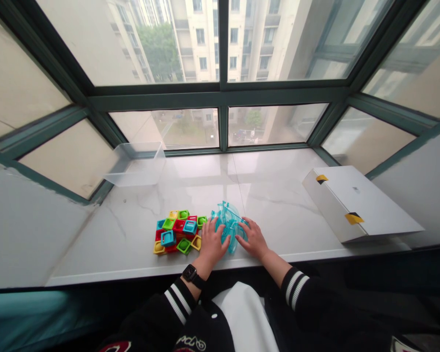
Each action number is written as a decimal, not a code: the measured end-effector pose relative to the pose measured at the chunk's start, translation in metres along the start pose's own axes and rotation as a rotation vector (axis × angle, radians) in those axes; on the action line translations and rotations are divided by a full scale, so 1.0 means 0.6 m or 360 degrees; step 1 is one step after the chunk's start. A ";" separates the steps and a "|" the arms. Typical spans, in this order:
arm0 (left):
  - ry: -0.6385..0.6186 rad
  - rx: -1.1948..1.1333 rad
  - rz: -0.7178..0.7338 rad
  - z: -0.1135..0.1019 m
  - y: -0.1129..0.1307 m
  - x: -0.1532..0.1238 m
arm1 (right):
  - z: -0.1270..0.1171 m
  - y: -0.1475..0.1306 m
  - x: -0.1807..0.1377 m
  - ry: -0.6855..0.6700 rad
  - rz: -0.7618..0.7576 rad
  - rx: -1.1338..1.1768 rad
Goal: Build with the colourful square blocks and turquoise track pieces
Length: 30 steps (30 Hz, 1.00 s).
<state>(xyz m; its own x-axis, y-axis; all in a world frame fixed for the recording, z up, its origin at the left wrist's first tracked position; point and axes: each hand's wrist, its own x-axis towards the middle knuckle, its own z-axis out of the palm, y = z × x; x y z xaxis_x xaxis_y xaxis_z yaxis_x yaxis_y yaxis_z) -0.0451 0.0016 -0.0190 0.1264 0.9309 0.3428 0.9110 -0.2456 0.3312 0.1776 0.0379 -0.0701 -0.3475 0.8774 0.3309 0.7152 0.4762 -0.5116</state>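
A heap of translucent turquoise plastic pieces [229,220] lies on the white marble sill, between my two hands. From its left side my left hand [213,240] touches it with fingers spread; a dark watch sits on that wrist. My right hand [253,238] rests at the heap's right edge, fingers apart, fingertips on or very near the pieces. Just left of my left hand is a pile of coloured plastic blocks [179,226] in red, yellow, green and blue. The exact shape of the turquoise pieces is hard to make out, and my fingers partly cover them.
A clear plastic bin [137,171] stands at the back left of the sill [278,195]. On the right is a white box [363,200] with yellow-and-black tape tabs. Green-framed windows [223,95] enclose the back and sides. The sill's front edge runs close to my wrists.
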 end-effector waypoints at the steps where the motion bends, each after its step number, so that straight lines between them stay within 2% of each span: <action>1: -0.0010 -0.0014 0.0003 -0.003 0.000 0.000 | 0.001 -0.001 0.001 0.0008 0.0019 0.0003; 8: -0.0048 -0.0125 0.0054 -0.024 -0.011 -0.010 | -0.007 0.001 -0.001 0.0057 0.0014 0.0132; 13: -0.0057 -0.0255 0.0149 -0.044 -0.041 -0.035 | -0.034 0.025 -0.035 0.0044 0.0042 0.0260; 17: -0.0085 -0.0267 0.0187 -0.042 -0.058 -0.057 | -0.041 0.038 -0.050 0.0045 0.0076 0.0267; 25: -0.0128 -0.0156 0.0233 -0.016 -0.038 -0.052 | -0.013 0.029 -0.015 0.0064 0.0102 0.0228; 30: -0.0178 -0.0182 0.0227 -0.012 -0.022 -0.045 | -0.012 0.038 -0.023 0.0101 0.0107 0.0244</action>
<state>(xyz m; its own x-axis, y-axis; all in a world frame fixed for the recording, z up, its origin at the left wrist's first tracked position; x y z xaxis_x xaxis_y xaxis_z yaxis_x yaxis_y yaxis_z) -0.0636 -0.0223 -0.0264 0.2995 0.9070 0.2959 0.8312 -0.4003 0.3859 0.2031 0.0363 -0.0807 -0.2596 0.9045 0.3384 0.6332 0.4240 -0.6476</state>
